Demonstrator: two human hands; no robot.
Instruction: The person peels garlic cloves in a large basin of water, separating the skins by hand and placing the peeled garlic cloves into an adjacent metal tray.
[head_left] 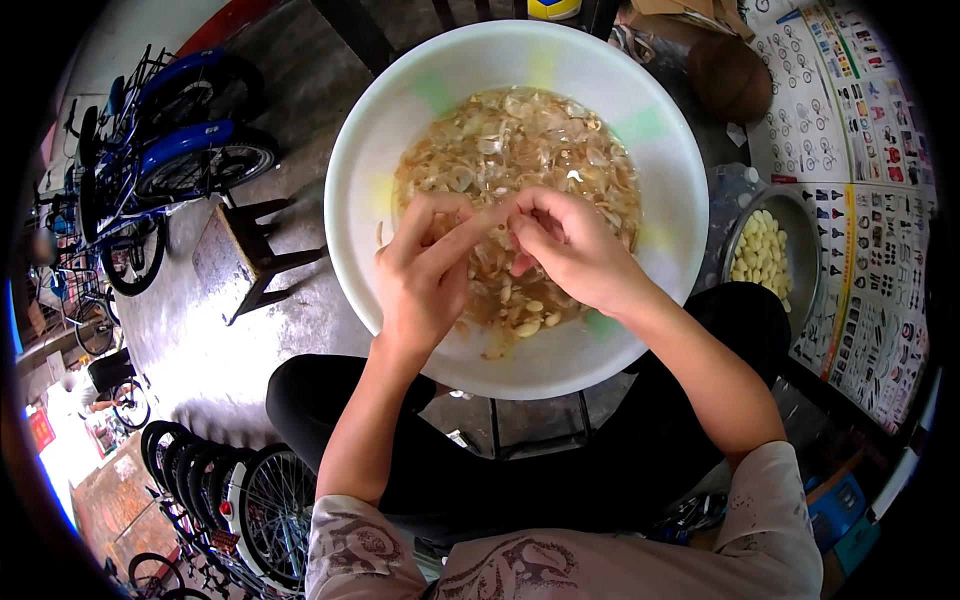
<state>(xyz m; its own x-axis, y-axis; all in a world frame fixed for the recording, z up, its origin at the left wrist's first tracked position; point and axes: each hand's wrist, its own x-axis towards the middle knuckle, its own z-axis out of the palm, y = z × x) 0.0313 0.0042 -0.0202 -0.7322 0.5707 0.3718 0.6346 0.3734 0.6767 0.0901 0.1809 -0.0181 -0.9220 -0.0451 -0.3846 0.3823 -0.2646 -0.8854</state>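
Garlic cloves lay in the big white basin in front of me, at its near side. Brownish water filled the bottom, thick with loose, papery skins. Over to the right, near a printed sheet, stood a metal bowl with a pile of pale, peeled cloves in it, well apart from my fingers.

Above the middle of the basin, my left hand and my right hand came together over the skins. I had the fingers of both hands bent, with one left finger stretched across toward the right hand and the fingertips close together. Whether they gripped a clove, I could not tell; my own fingers covered the spot. The few cloves I could see in the basin sat nearer to me than my fingertips, apart from them.
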